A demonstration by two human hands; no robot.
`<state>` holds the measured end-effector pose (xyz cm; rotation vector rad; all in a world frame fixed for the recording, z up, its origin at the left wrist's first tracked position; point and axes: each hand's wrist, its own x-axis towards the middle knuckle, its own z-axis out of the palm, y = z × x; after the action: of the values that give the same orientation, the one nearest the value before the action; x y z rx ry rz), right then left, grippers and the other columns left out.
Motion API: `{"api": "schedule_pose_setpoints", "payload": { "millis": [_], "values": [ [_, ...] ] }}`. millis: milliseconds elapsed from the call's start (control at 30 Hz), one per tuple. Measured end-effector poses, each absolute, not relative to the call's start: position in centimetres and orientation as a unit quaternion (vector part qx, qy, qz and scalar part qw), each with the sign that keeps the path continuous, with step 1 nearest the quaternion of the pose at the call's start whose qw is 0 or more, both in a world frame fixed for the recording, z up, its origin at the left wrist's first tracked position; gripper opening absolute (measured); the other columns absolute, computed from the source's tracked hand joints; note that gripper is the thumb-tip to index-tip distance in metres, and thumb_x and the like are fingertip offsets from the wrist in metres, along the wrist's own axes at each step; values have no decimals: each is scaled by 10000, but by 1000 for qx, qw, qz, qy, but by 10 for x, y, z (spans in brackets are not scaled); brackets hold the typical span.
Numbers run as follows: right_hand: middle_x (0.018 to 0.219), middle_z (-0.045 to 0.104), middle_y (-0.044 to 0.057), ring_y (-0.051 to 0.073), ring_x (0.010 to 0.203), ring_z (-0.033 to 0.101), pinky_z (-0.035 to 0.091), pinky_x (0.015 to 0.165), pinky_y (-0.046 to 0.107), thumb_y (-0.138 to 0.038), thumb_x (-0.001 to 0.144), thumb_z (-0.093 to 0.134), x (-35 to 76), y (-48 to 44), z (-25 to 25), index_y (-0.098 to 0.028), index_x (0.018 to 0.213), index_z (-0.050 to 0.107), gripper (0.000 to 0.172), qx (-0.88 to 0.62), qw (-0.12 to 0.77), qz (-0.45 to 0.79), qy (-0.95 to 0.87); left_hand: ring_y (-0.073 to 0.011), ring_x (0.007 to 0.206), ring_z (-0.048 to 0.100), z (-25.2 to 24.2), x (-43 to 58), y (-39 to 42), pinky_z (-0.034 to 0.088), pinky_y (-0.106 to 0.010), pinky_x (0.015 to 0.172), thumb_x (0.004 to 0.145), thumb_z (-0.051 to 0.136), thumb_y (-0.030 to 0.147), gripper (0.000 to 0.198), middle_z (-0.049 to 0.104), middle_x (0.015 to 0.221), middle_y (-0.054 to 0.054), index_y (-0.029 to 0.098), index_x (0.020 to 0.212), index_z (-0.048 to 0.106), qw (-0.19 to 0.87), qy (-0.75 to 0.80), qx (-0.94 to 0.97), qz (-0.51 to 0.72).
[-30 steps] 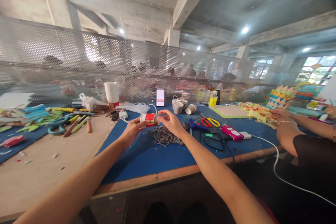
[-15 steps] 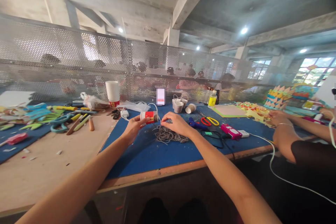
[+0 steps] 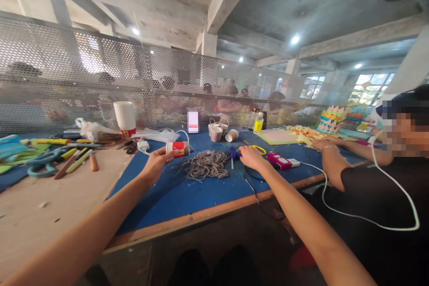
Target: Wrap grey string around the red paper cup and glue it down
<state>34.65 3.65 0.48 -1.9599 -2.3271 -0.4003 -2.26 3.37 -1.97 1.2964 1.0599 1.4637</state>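
Observation:
My left hand [image 3: 157,161] is wrapped round a small paper cup [image 3: 179,148] lying on its side in the air, white with a red band. Grey-brown cord covers its right end. On the blue mat, just right of that cup, lies a loose heap of grey cord [image 3: 208,164]. My right hand [image 3: 252,156] reaches over to a blue glue gun [image 3: 235,153], its fingers bent at the gun's right part, where the grip is hidden. Beside this hand, yellow-handled scissors [image 3: 259,149] are partly covered.
Several cord-wrapped cups [image 3: 216,133] and one tipped cup [image 3: 232,135] stand behind the heap. A pink box [image 3: 279,161] with a white cable lies to the right. Tools [image 3: 75,161] and a paper-cup stack [image 3: 124,116] are left. A co-worker's arms [image 3: 335,167] rest at the right.
My right hand has left the cup's cord end and moved right to the glue gun. My left hand keeps hold of the cup. The view has turned right, showing more of the co-worker.

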Motion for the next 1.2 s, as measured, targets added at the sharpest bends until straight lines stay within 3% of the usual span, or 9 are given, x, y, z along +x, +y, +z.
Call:
{"api": "schedule_pose_setpoints", "payload": {
  "millis": [133,333,433,533,633,733,867,1033,1200],
  "values": [
    [1202,672,234,326,1157,637,456,960,429,-93,920,464,337,40,-5,-71,1210,611,326,-646,18,-133,-751,-218,822,664,-20,-23,31,462,-310,754,642,864,420,376,786,914,-87,185,930,804,446,419,529,588],
    [1239,626,222,292,1090,671,487,903,379,-91,940,419,341,36,-5,-78,1295,538,374,-643,43,-146,-751,-215,798,672,-19,-23,30,472,-313,756,641,863,432,363,786,882,-86,178,891,800,449,413,525,593],
    [1284,590,217,279,1125,650,483,934,364,-144,956,430,351,32,-4,-81,1376,473,427,-637,136,-147,-745,-226,814,683,-17,-22,29,482,-323,767,643,865,431,365,787,881,-87,176,894,796,451,408,528,593],
    [1278,607,185,269,1112,651,493,947,360,-224,937,515,351,33,3,-109,1363,507,441,-603,293,-91,-737,-229,824,686,-16,-22,28,486,-325,776,655,862,432,359,788,909,-91,175,896,796,454,405,530,590],
    [1130,694,121,257,1042,671,506,932,365,-331,930,567,333,38,15,-154,1212,637,340,-533,409,3,-740,-228,826,684,-16,-23,28,487,-324,782,665,860,429,346,788,915,-90,177,892,795,456,407,528,590],
    [964,738,73,236,903,694,528,853,349,-433,922,593,298,45,28,-177,1108,711,337,-470,463,101,-745,-223,812,682,-17,-23,28,483,-322,781,669,860,425,330,787,890,-80,187,888,795,454,410,523,594],
    [925,751,59,216,856,689,522,837,332,-471,902,626,246,48,35,-179,1037,743,342,-403,468,155,-771,-230,831,686,-15,-22,25,479,-317,771,690,848,416,333,793,916,-95,182,922,805,448,411,524,596],
    [996,745,71,231,960,670,503,913,354,-437,895,634,214,48,23,-173,1060,727,325,-363,471,151,-790,-228,827,693,-14,-21,24,488,-313,766,711,835,404,326,799,924,-90,181,947,802,451,417,519,594],
    [739,692,25,171,666,643,534,715,308,-534,890,630,215,56,2,-165,977,704,386,-379,481,278,-740,-231,798,703,-14,-18,24,509,-327,756,718,830,386,322,802,920,-93,178,960,798,467,411,522,584]
  ]
}}
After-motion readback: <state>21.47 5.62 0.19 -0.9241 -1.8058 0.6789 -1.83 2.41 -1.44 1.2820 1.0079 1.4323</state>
